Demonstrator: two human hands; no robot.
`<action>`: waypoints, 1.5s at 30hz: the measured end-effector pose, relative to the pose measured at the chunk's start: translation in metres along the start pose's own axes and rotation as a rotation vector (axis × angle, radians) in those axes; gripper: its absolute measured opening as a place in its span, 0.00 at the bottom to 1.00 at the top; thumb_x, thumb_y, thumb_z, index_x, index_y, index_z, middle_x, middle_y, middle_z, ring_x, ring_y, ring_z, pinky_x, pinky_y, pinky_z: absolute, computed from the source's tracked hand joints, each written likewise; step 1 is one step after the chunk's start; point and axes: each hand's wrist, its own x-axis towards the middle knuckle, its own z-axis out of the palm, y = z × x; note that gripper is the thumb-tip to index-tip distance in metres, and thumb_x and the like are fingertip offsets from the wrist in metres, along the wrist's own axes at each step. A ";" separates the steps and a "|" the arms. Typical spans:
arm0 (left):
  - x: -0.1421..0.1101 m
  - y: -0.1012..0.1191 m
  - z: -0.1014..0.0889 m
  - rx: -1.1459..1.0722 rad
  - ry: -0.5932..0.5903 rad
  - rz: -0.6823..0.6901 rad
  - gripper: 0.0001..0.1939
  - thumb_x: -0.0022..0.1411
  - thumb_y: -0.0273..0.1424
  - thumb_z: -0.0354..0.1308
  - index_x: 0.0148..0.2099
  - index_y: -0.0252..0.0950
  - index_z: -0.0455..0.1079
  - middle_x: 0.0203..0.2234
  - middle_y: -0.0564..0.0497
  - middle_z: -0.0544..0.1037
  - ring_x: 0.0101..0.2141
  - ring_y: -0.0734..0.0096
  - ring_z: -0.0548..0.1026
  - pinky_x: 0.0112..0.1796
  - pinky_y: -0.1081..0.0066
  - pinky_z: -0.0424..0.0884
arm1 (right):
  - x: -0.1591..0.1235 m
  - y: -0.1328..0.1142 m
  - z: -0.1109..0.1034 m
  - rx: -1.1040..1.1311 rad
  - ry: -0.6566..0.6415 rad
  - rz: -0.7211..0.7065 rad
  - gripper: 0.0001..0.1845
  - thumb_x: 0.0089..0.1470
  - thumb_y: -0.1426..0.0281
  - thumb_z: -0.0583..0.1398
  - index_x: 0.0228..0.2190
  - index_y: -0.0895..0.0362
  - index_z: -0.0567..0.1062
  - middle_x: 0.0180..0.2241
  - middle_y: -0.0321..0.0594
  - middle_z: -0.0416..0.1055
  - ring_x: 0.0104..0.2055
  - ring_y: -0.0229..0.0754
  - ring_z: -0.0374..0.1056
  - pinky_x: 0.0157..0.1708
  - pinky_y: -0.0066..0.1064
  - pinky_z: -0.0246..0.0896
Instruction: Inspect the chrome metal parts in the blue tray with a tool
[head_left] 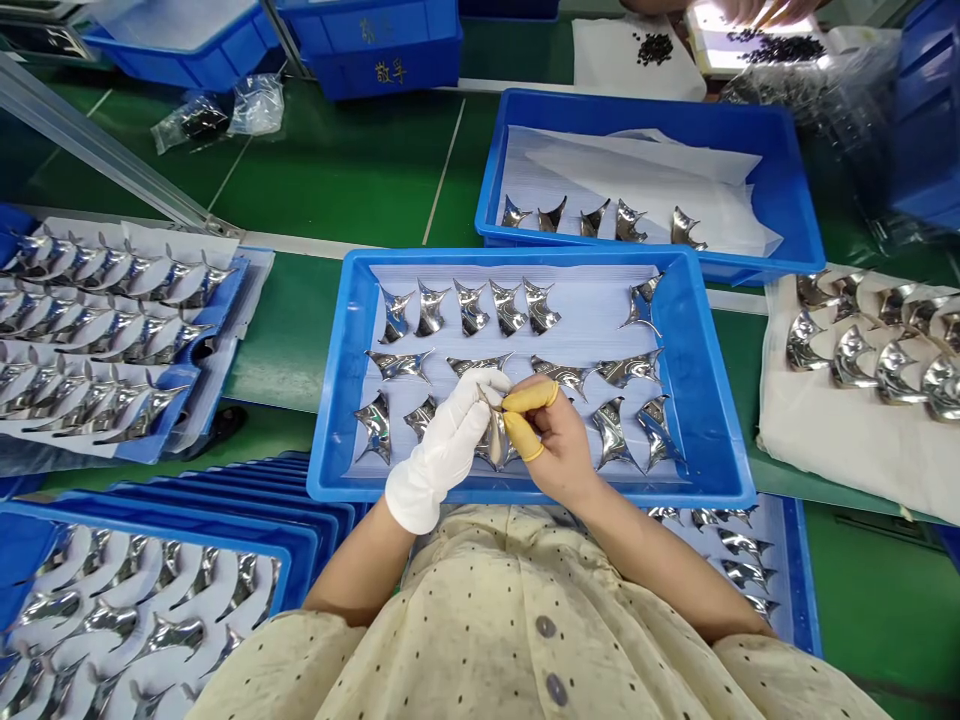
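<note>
A shiny curved metal part (495, 440) is held between my two hands over the blue tray (731, 455) in front of me. My left hand (450, 440), in a white glove, is closed around the part's upper left side. On my right hand (555, 430), yellow finger cots cover the thumb and forefinger, which pinch the part's upper end. Similar pointed mirror-finish parts, such as the one at the upper right (643, 301), lie in rows on white paper in the tray. My hands hide some of the lower rows.
Behind stands another blue tray (806, 220) with paper sheets and several parts. Loaded trays (247, 290) stand at left, with a stack of trays (315, 520) below. Cloth-covered parts (787, 430) lie at right. Another person's hands (757, 10) work at the far right by small black pieces.
</note>
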 end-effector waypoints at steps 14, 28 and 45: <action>0.009 0.016 -0.001 0.352 0.056 0.205 0.15 0.79 0.36 0.45 0.49 0.37 0.72 0.47 0.44 0.77 0.43 0.65 0.78 0.47 0.63 0.76 | 0.003 0.000 -0.038 0.127 -0.144 0.044 0.10 0.59 0.61 0.69 0.40 0.52 0.79 0.31 0.37 0.72 0.27 0.36 0.64 0.23 0.27 0.57; -0.002 0.015 -0.005 -0.026 0.121 -0.187 0.14 0.73 0.39 0.56 0.56 0.44 0.76 0.34 0.52 0.76 0.30 0.72 0.68 0.37 0.69 0.69 | 0.142 0.040 -0.148 -1.242 -0.041 0.384 0.11 0.61 0.64 0.64 0.37 0.59 0.83 0.40 0.48 0.82 0.43 0.52 0.75 0.43 0.37 0.66; -0.011 0.005 -0.008 -0.031 0.052 -0.237 0.16 0.73 0.41 0.56 0.57 0.41 0.75 0.37 0.49 0.77 0.30 0.70 0.69 0.33 0.69 0.72 | 0.135 0.038 -0.193 -1.521 -0.187 0.602 0.14 0.59 0.75 0.63 0.46 0.64 0.82 0.49 0.54 0.80 0.53 0.56 0.76 0.47 0.33 0.66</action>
